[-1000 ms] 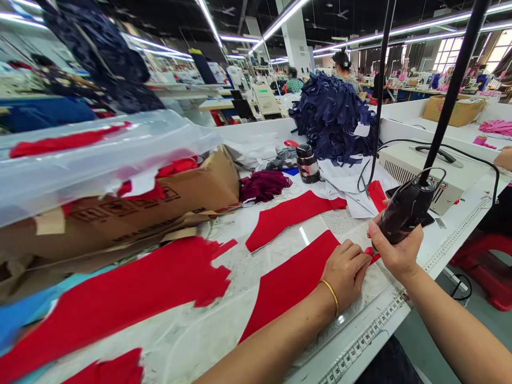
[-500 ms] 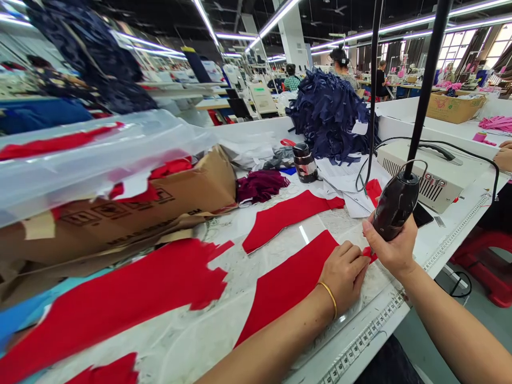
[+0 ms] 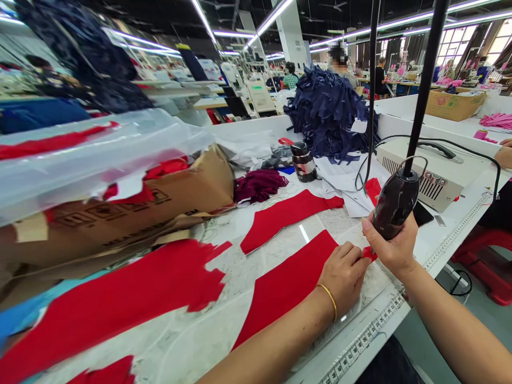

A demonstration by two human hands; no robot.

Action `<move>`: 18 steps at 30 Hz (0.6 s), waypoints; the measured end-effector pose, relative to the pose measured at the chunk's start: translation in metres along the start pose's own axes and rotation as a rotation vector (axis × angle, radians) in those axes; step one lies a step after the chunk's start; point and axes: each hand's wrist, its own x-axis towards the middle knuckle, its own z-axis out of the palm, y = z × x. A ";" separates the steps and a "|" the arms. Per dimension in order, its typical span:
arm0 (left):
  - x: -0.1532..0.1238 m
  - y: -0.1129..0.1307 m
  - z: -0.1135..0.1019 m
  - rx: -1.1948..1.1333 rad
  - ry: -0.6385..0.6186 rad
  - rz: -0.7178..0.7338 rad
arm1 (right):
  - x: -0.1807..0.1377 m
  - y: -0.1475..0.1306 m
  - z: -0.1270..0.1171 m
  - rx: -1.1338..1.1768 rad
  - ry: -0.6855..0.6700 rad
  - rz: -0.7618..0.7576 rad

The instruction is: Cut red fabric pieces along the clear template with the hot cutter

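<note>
My right hand (image 3: 398, 250) is wrapped around a black corded hand tool (image 3: 396, 205), held nearly upright with its lower end over a narrow red fabric end (image 3: 370, 254). Close beside it, my left hand (image 3: 344, 274) is closed at the fingertips on the red fabric piece (image 3: 294, 282), which lies flat on the table under my wrist. Fingers hide part of the cloth and the tool's tip. Farther back lies a second red fabric piece (image 3: 290, 216). Several red pieces are stacked at the left (image 3: 132, 293).
A cardboard box (image 3: 172, 200) with plastic sheeting borders the left. Behind are a dark jar (image 3: 304, 161), papers (image 3: 350, 192) and a heap of navy fabric strips (image 3: 330, 112). A beige power unit (image 3: 436, 170) stands right. A measuring tape (image 3: 372, 330) runs along the table edge.
Both hands, the tool and the red fabric keep almost the same places. Only a slight shift of the camera view shows.
</note>
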 end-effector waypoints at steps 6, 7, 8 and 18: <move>0.000 0.000 0.000 0.009 0.000 0.011 | 0.001 -0.002 0.001 0.017 -0.001 0.006; 0.000 0.000 0.000 0.009 -0.001 0.011 | 0.002 -0.002 0.001 0.017 -0.001 0.005; 0.000 0.000 -0.001 0.009 -0.001 0.011 | 0.002 -0.003 0.001 0.017 -0.001 0.006; -0.001 0.000 -0.001 0.004 -0.006 0.000 | -0.001 -0.001 0.000 0.018 0.006 0.009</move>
